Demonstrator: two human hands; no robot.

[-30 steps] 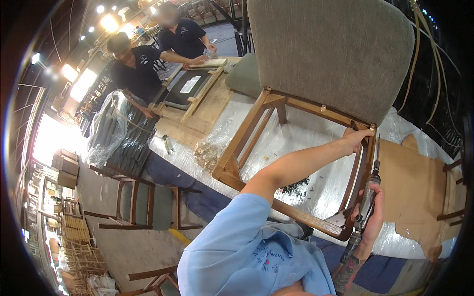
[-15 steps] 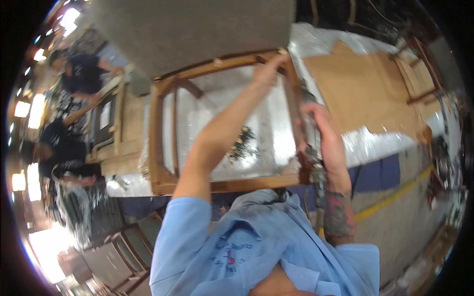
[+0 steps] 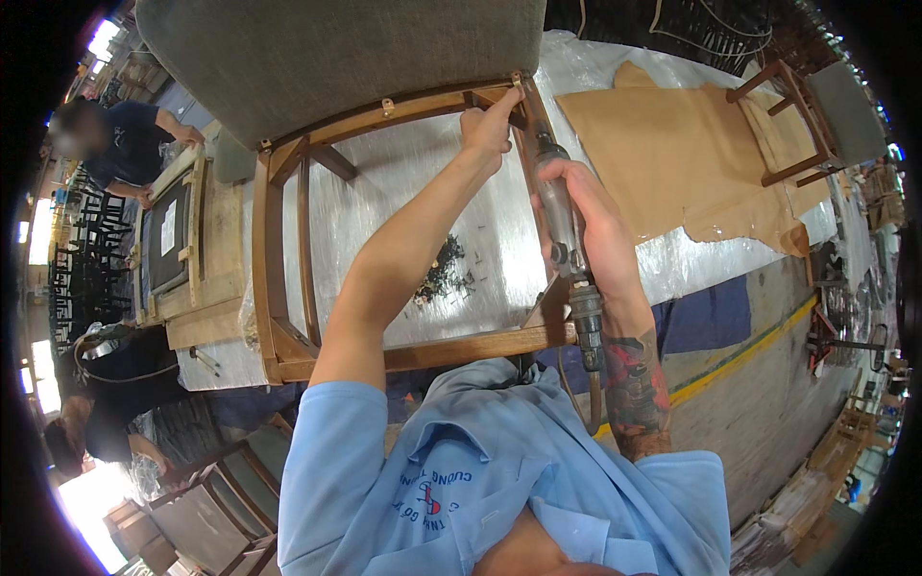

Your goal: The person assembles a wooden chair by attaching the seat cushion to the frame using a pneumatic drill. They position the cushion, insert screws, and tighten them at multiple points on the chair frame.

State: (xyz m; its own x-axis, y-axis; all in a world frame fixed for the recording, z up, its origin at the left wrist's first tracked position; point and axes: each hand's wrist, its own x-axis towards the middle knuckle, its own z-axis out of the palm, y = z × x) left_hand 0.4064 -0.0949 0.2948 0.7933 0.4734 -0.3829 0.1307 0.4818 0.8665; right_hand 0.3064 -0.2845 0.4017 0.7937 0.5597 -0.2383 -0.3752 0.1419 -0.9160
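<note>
— So, what is lying on the surface [image 3: 615,86]?

— A wooden chair [image 3: 288,240] is lying on its side on clear plastic sheeting, its grey padded seat [image 3: 336,48] facing away. A small pile of dark bits [image 3: 444,276] is sitting on the plastic inside the frame, and a brown sheet [image 3: 691,154] is spreading out to the right.

— And the hands?

— The left hand [image 3: 488,123] is gripping the chair's top rail. The right hand [image 3: 595,230] is clenching an air tool [image 3: 567,250] against the frame, its hose hanging down.

— The room?

— A workshop. Another person [image 3: 125,144] is bending over a second bench at the left, a second chair [image 3: 797,106] is resting far right, and a yellow line [image 3: 749,350] is running across the floor.
</note>
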